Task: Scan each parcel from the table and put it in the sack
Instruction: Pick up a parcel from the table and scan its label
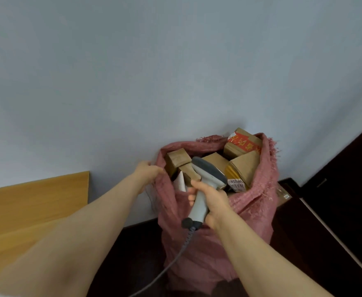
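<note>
A pink woven sack point(250, 213) stands against the wall, filled to the top with several brown cardboard parcels point(243, 166). One parcel at the back has red and yellow tape point(243, 142). My left hand point(149, 171) grips the sack's left rim and holds it open. My right hand point(211, 202) holds a grey barcode scanner point(205, 183) by its handle, in front of the sack's mouth. The scanner's head hangs over the parcels. Its dark cable point(175, 256) trails down toward me.
A light wooden table top point(26, 202) lies at the left, its corner near the wall. A plain grey wall point(175, 71) fills the background. Dark furniture point(347, 179) stands to the right of the sack, and the floor below is dark.
</note>
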The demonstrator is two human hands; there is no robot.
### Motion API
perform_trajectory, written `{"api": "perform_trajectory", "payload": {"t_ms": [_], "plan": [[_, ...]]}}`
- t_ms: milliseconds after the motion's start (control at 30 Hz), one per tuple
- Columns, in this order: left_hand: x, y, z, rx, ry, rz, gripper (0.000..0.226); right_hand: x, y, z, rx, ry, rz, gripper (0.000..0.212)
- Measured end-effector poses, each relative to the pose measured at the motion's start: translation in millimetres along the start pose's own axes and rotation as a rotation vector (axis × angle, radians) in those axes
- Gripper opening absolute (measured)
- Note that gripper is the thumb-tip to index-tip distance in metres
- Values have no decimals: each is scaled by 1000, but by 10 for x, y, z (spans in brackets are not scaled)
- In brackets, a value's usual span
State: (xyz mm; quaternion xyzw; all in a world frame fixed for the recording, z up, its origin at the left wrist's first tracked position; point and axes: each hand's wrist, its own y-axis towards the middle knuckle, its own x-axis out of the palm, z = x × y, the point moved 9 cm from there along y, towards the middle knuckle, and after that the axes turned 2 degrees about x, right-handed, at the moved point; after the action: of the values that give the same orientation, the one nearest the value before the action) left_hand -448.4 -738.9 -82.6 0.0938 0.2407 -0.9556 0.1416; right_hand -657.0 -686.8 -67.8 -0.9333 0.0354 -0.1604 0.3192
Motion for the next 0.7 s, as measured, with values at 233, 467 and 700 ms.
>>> {"api": "perform_trajectory", "payload": {"t_ms": [233,467,700], "plan": [[-39,-1456,-583,-121,-24,-275,24,94,-749,717,149,149,-136,7],[-728,-2650,-1435,-252,-44,-434,42,563,-1409,1792,308,-114,-143,35],[-1624,-3360,-1970,-244,-59,-386,36,1373,-2036,2585,413,-271,-313,40]]}}
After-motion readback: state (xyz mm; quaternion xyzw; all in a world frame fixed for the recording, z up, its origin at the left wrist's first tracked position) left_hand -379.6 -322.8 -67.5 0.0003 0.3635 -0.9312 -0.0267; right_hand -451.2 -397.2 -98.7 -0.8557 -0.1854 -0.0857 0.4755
